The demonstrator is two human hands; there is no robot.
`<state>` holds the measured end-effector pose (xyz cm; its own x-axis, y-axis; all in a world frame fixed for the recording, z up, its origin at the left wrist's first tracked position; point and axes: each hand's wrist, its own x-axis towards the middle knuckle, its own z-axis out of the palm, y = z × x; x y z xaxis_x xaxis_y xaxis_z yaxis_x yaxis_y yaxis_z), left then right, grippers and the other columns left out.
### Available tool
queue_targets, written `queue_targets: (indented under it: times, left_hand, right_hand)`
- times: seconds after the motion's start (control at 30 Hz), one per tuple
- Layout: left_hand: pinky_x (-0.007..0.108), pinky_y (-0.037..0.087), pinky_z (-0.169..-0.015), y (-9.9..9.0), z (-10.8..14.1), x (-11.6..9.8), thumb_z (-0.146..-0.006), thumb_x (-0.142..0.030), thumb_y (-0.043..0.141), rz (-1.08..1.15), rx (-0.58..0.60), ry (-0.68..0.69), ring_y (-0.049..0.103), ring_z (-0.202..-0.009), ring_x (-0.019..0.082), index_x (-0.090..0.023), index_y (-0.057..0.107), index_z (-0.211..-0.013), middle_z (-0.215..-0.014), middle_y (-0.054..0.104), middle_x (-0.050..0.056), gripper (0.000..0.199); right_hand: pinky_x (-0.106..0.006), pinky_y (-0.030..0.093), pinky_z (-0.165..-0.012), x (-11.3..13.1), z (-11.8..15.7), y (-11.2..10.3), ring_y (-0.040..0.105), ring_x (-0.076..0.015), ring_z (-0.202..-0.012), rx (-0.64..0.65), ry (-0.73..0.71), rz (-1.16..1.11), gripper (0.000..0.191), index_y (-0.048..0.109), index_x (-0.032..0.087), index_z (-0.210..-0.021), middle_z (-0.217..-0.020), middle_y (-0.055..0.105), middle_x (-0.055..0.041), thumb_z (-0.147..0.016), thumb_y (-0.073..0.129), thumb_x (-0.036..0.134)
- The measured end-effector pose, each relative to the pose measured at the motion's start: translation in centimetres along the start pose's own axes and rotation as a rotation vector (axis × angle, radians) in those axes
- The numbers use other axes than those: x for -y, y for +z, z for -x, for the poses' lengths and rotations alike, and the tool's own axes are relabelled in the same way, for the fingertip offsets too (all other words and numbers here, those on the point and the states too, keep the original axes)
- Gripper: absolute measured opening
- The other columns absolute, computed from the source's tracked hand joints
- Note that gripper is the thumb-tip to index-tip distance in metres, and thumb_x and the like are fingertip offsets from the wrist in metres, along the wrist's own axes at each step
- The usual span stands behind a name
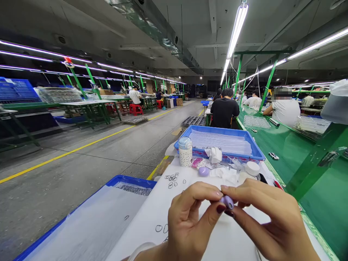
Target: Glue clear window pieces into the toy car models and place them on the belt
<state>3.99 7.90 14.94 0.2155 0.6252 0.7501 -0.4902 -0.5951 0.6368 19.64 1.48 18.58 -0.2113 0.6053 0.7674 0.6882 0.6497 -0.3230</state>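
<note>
L hand (190, 221): thumb + fingertips pinched nearly tog. on small purple piece (227, 201). R hand (274, 214): same pinch on other side of same piece, other fingers loosely curled. Piece held up btwn both hands, above white work surface (146, 232), w/ sm. opening at one end.

Containers: at far end, blue tray (217, 129) w/ long pale strips, closely lined up. Lower L, second blue tray (138, 179) w/ white lining, rows of dark rings along far edge + one loose ring nearer. Near far tray, patterned bottle w/ blue lid (185, 154), upright; also white-capped jar (252, 168), partly behind R hand, contents unclear.

On surface: dark loops (172, 177) in loose cluster, purple oval item (203, 171), crumpled tissue (214, 154).

To R, green bench (285, 148) w/ toy car (273, 156). Beyond, person in dark top (224, 112), back turned; overhead, strip lights (236, 32).
</note>
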Motion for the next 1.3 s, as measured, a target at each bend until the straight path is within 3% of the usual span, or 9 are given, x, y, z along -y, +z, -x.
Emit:
queue_targets:
  times: [0.43, 0.63, 0.93, 1.1, 1.3]
  left_hand:
    - [0.024, 0.056, -0.072, 0.3, 0.0, 0.2, -0.090, -0.001, 0.058, -0.052, 0.023, 0.078, 0.067, -0.081, 0.015, -0.023, 0.065, -0.102, -0.089, 0.067, 0.002, 0.026]
    - [0.025, 0.057, -0.073, 0.0, -0.2, 0.3, -0.089, 0.000, 0.060, -0.184, 0.046, 0.195, 0.066, -0.078, 0.016, -0.021, 0.067, -0.108, -0.088, 0.070, 0.004, 0.030]
    - [0.013, 0.057, -0.071, 0.5, -0.3, 0.2, -0.091, -0.018, 0.070, 0.002, -0.060, 0.012, 0.070, -0.078, 0.011, -0.026, 0.074, -0.104, -0.089, 0.074, 0.000, 0.016]
    - [0.016, 0.060, -0.076, 0.5, -0.5, 0.1, -0.089, -0.018, 0.072, 0.055, -0.075, -0.011, 0.072, -0.084, 0.014, -0.023, 0.075, -0.099, -0.089, 0.074, 0.003, 0.012]
    - [0.019, 0.058, -0.079, 0.4, -0.7, 0.0, -0.088, -0.019, 0.073, 0.015, -0.054, 0.017, 0.070, -0.086, 0.016, -0.023, 0.073, -0.097, -0.088, 0.072, 0.004, 0.010]
  right_hand:
    - [-0.021, 0.047, -0.057, -0.1, -0.4, -0.2, 0.061, -0.0099, -0.065, 0.005, -0.061, 0.012, 0.030, 0.061, 0.023, -0.119, -0.077, 0.066, 0.0004, -0.093, 0.058, 0.009]
    - [-0.022, 0.053, -0.060, -0.2, -0.5, 0.0, 0.065, -0.0126, -0.068, -0.024, -0.024, -0.041, 0.024, 0.065, 0.023, -0.112, -0.082, 0.070, -0.0021, -0.089, 0.070, 0.019]
    - [-0.017, 0.053, -0.058, -0.2, -1.2, -0.2, 0.064, -0.0097, -0.063, -0.064, -0.079, -0.062, 0.017, 0.065, 0.019, -0.109, -0.076, 0.070, -0.0008, -0.092, 0.066, 0.018]
    - [-0.018, 0.053, -0.058, -0.2, -0.9, 0.1, 0.064, -0.0101, -0.062, -0.078, -0.072, -0.080, 0.022, 0.063, 0.020, -0.110, -0.080, 0.071, -0.0017, -0.089, 0.066, 0.013]
    - [-0.021, 0.055, -0.062, -0.6, -0.4, 0.2, 0.066, -0.0113, -0.067, -0.009, -0.002, -0.133, 0.026, 0.061, 0.023, -0.111, -0.086, 0.071, -0.0022, -0.089, 0.062, 0.008]
